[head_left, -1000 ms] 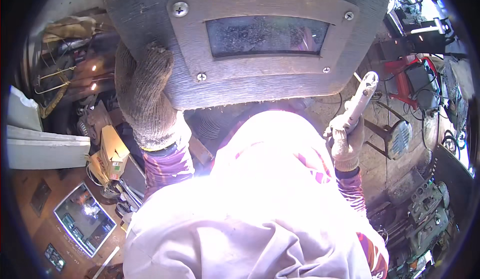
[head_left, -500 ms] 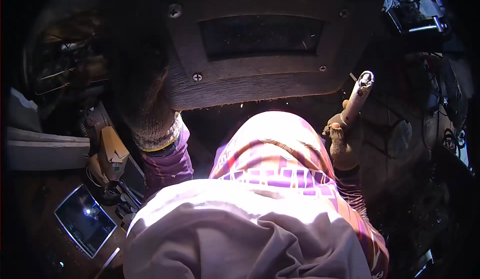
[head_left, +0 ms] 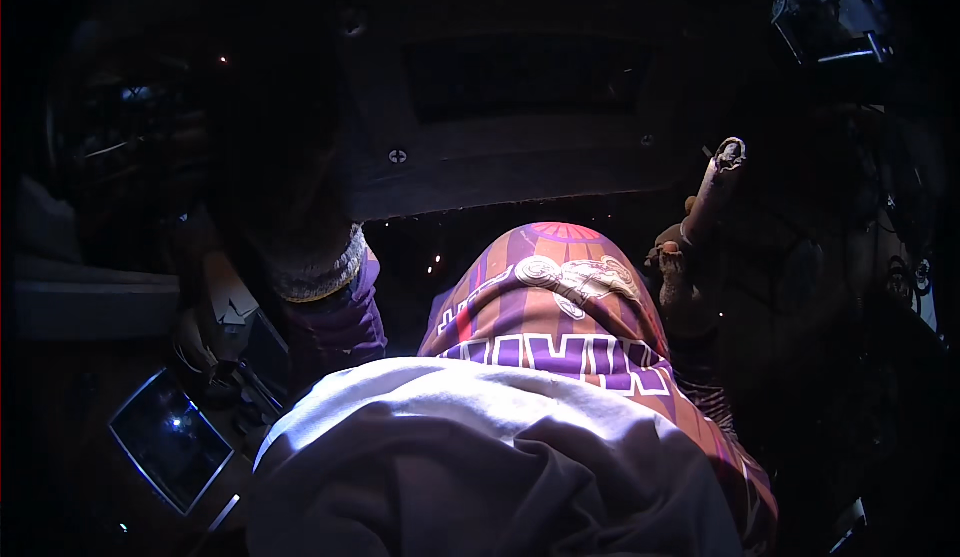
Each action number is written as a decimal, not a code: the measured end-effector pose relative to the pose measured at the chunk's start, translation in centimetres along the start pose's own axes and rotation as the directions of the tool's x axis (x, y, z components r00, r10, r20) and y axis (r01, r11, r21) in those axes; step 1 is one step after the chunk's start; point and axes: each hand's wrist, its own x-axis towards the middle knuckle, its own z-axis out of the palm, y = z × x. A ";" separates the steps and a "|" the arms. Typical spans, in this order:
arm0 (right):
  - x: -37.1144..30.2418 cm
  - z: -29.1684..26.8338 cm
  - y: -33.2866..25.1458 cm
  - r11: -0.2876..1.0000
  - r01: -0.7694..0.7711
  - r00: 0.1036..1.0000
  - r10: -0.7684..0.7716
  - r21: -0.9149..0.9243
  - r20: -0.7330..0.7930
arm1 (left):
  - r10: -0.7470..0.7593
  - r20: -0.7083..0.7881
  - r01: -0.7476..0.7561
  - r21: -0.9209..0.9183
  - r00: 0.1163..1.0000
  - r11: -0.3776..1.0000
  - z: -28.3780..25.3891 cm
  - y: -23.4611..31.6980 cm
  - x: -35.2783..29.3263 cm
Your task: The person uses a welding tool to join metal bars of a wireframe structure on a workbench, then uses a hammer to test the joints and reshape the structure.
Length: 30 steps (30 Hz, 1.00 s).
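My right hand (head_left: 682, 272), in a worn glove, is wrapped round a tube-shaped welding electrode holder (head_left: 714, 185). The holder points up and away, and its far end looks ragged. In deep shadow on the left is my left hand (head_left: 300, 222), in a knitted glove with a pale cuff edge. Its fingers are lost in the dark beside the left edge of a wooden welding shield (head_left: 450, 192). That shield spans the upper middle, with screws and a dark window (head_left: 525, 82). Whether the left hand grips it I cannot make out.
Below the shield is my knee in patterned purple and orange cloth (head_left: 560, 307), with grey cloth (head_left: 480, 457) nearer. At left lie a dark glass-like panel (head_left: 172, 442) and a pale slab (head_left: 95, 297). Metal gear (head_left: 850, 42) stands far right. Small bright sparks show.
The light has dropped sharply, so the shield and surroundings are much darker. Small orange sparks now show around the shield. Both hands and the holder have hardly moved.
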 end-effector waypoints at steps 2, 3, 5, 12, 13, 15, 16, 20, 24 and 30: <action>-0.4 -0.1 0.7 0.986 0.026 0.999 -0.031 -0.165 -0.029 | 0.062 0.054 -0.076 0.328 0.997 0.942 0.3 -0.6 -0.7; -0.5 -0.2 1.1 0.985 -0.003 1.000 -0.002 -0.172 -0.026 | 0.086 0.115 -0.136 0.557 0.990 0.819 0.5 -0.6 -0.7; -1.0 -0.4 1.9 0.981 0.006 0.999 -0.017 -0.195 -0.051 | 0.067 0.043 -0.076 0.256 0.997 0.964 0.4 -0.5 -0.4; 0.6 0.1 0.0 0.997 0.006 1.000 -0.006 0.077 0.005 | -0.251 0.036 0.227 -0.570 0.967 0.790 -0.8 1.2 1.1; 0.5 0.0 -0.2 1.000 -0.022 1.000 0.021 0.012 0.015 | -0.147 0.040 0.152 -0.324 0.988 0.934 -0.6 0.6 0.2; 0.3 0.0 0.1 1.000 0.004 1.000 -0.004 -0.021 0.002 | 0.069 0.044 -0.078 0.242 0.997 0.967 -0.4 -0.3 -0.9; 0.1 0.1 0.3 0.999 0.016 1.000 -0.016 -0.038 -0.005 | 0.082 0.059 -0.095 0.292 0.995 0.952 -0.2 -0.6 -1.4; 0.6 0.1 0.2 0.985 -0.018 1.000 0.019 0.171 -0.004 | 0.011 0.040 -0.018 0.178 0.999 0.984 -0.4 -1.0 -1.1; 0.1 0.0 0.4 0.972 -0.154 0.967 0.185 0.180 -0.176 | -0.411 0.072 0.379 -0.556 0.909 0.740 -1.7 -0.7 0.8; 0.0 -0.6 1.3 0.967 -0.106 0.990 0.124 0.232 -0.063 | -0.595 0.516 0.334 -0.855 0.616 -0.395 -4.2 -4.1 2.4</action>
